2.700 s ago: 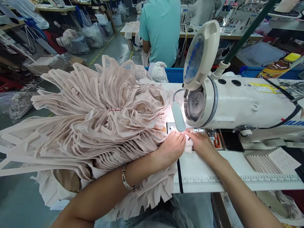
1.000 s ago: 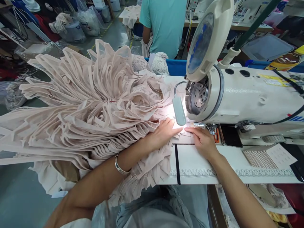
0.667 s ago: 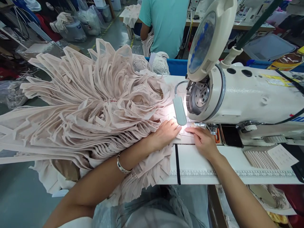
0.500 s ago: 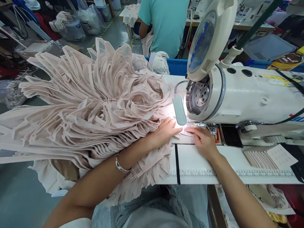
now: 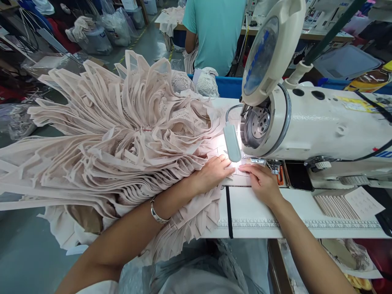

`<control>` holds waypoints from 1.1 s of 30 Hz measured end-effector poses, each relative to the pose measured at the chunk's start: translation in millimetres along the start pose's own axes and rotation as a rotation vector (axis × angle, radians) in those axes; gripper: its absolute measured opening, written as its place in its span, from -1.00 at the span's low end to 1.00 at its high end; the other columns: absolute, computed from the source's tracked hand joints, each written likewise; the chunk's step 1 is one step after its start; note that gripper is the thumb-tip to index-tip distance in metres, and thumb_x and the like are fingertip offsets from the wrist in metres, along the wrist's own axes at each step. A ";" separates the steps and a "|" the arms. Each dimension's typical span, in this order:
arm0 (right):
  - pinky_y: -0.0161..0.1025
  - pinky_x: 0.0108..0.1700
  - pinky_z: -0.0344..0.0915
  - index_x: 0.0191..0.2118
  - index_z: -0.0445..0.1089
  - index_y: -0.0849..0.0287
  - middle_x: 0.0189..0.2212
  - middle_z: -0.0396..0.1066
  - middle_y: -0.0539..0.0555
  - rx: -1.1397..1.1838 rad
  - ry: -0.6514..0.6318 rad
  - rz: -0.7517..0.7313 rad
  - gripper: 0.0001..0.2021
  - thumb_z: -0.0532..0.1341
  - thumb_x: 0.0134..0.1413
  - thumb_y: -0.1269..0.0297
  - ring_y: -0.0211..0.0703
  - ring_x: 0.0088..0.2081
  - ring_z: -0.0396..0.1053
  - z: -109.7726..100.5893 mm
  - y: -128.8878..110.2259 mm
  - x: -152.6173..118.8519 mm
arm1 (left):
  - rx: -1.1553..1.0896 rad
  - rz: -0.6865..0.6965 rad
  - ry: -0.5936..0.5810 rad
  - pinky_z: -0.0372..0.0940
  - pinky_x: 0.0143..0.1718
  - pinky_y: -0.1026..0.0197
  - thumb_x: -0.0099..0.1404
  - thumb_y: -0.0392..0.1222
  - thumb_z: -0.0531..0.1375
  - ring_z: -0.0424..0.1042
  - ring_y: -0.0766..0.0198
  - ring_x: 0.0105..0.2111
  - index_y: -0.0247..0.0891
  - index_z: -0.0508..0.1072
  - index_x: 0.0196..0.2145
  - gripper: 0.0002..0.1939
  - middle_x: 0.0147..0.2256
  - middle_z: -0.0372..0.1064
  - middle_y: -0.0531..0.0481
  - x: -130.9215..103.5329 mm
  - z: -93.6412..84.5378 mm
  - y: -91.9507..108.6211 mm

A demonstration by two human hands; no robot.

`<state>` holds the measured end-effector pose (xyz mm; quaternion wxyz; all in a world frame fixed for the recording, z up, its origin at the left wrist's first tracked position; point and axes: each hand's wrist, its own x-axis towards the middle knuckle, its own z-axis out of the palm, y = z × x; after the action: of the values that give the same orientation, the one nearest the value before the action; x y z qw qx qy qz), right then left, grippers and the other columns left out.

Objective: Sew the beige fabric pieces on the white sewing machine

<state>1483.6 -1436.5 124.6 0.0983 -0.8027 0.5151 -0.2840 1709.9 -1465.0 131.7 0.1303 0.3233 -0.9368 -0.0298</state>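
Observation:
A white sewing machine (image 5: 330, 122) stands at the right, its small lamp (image 5: 232, 143) lighting the needle area. Beneath the lamp lies pale pink fabric (image 5: 241, 173), its edges washed out by glare. My left hand (image 5: 214, 173) rests palm down on this fabric, left of the needle area, fingers outstretched. Close by on the right, my right hand (image 5: 263, 181) touches the fabric with its index finger extended; its other fingers are bent underneath and partly hidden. A large bundle of pale pink garments (image 5: 122, 139) spreads over the left side, against my left forearm.
A white table edge with a ruler strip (image 5: 254, 224) runs in front. Stacked cards (image 5: 343, 204) and a dark phone-like object (image 5: 298, 174) lie at the right. Behind the machine is a blue bin (image 5: 229, 86). Beyond, a person in a teal shirt (image 5: 219, 36) sits.
My left hand has shifted slightly down, its fingers now closer to the fabric in front of the needle area. My right hand has hardly moved. The view has shifted a little.

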 end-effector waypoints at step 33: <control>-0.20 -0.09 0.41 -0.17 0.61 -0.02 -0.16 0.55 0.05 -0.108 -0.039 -0.325 -0.57 0.05 0.20 0.57 -0.14 -0.14 0.44 -4.6 -0.5 -0.3 | -0.071 0.014 0.010 0.25 -0.09 0.20 0.49 -0.38 0.03 0.35 0.19 -0.14 -0.32 0.40 -0.24 -0.83 -0.14 0.41 -0.11 -7.4 -6.1 5.2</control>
<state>1481.3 -1435.4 128.5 0.0176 -0.8849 0.3910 -0.2524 1714.0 -1456.2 136.6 0.1464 0.3121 -0.9368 -0.0605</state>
